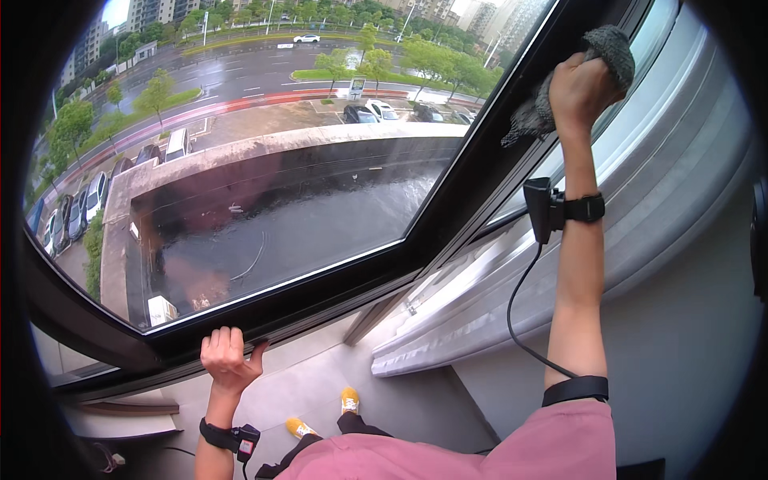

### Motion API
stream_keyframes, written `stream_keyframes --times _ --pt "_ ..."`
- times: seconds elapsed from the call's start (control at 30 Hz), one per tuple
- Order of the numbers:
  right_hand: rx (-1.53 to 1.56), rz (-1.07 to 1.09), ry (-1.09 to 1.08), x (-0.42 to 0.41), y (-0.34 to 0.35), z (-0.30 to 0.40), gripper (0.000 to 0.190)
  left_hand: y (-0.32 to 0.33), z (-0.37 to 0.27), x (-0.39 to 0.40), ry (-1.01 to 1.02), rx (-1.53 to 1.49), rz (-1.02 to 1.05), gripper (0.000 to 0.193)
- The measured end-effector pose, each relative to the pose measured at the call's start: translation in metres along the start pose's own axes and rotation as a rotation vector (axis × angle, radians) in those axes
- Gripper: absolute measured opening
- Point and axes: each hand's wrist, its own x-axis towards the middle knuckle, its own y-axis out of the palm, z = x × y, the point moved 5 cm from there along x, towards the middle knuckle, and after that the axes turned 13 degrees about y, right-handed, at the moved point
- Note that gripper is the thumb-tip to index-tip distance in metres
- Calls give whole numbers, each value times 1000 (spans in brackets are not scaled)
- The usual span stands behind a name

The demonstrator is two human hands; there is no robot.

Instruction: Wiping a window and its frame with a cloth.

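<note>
A bunched dark grey cloth is gripped in my right hand, high at the upper right, against the black window frame. One end of the cloth hangs below my fist on the frame's side bar. My left hand rests on the lower rail of the same frame, its fingers over the edge and its thumb held out to the side. Behind the frame, the window pane shows a wet flat roof outside. Each wrist wears a black strap with a small device and a cable.
A pale grey curtain hangs bunched to the right of the window, beside a grey wall. My yellow shoes stand on the light tiled floor below the rail. Beyond the glass are parked cars, trees and a wet road.
</note>
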Motion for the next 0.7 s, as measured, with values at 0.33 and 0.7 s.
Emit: stream_keyframes --times 0.33,0.7 --pt "53 570 178 -316 -50 -5 44 -4 4 -6 -29 -73 -32 36" --pt "742 639 1569 -303 -103 -62 21 -8 6 -9 -10 -169 -36 35"
